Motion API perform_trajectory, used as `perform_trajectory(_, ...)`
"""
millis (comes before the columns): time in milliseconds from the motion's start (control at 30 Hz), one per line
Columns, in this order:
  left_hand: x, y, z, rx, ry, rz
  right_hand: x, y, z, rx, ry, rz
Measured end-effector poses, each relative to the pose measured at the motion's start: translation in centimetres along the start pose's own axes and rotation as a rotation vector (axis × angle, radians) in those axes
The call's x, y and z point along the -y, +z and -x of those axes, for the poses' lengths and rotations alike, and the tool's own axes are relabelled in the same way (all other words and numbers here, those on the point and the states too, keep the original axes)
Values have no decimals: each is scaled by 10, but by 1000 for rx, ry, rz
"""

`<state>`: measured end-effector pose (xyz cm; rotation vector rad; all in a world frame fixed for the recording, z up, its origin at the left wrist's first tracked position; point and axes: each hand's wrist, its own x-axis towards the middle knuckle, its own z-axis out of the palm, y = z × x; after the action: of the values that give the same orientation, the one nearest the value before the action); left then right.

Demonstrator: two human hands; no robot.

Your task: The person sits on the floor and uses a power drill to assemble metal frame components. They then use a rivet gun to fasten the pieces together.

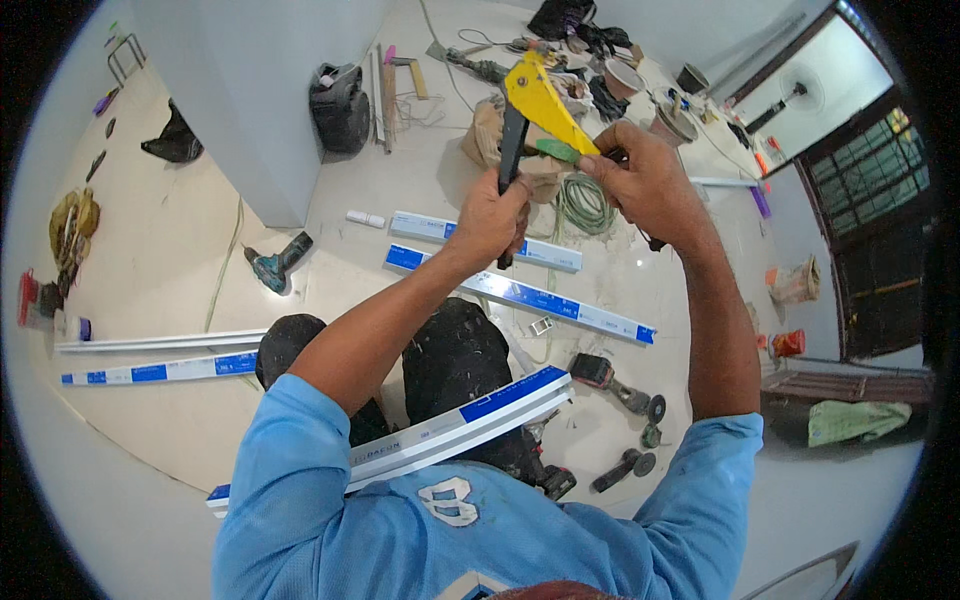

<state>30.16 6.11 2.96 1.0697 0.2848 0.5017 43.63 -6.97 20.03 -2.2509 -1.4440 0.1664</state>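
Observation:
Out in front of me I hold up a yellow-and-black hand tool (548, 105) with two arms that meet at the top. My left hand (488, 222) is closed round its black arm, whose end sticks out below the fist. At the lower end of the yellow arm, my right hand (640, 180) is closed with thumb and fingers, beside a green piece (558, 150). Whether that green piece belongs to the tool I cannot tell. Across my lap lies a long white profile (455, 425) with a blue-printed wrap.
Two more wrapped profiles (520, 292) lie on the floor ahead, with a coiled hose (584, 205) beyond. A cordless drill (278, 262) rests at left, near a wall corner. Angle grinders (622, 390) lie at right. Buckets (622, 78), bags and tools crowd the far floor.

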Motion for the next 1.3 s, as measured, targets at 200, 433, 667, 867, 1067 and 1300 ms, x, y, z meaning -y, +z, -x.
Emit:
perform_trajectory(200, 17, -3, -14, -141, -27, 378, 8, 14, -12, 200, 123, -126)
perform_trajectory(433, 13, -9, 0, -57, -143, 374, 22, -5, -19, 59, 7, -411)
perform_trajectory(667, 5, -9, 20, 62, -26, 262, 38, -20, -25, -17, -147, -388)
perform_trajectory(867, -4, -6, 21, 104, 52, 167, 25, -30, -23, 16, -177, -442)
perform_trajectory(1067, -13, -4, 24, 103, 76, 94, 31, -35, -15, -92, -261, -459)
perform_trajectory(1300, -16, -1, 22, 158, 116, 60, 29, -32, -20, -237, -364, -394)
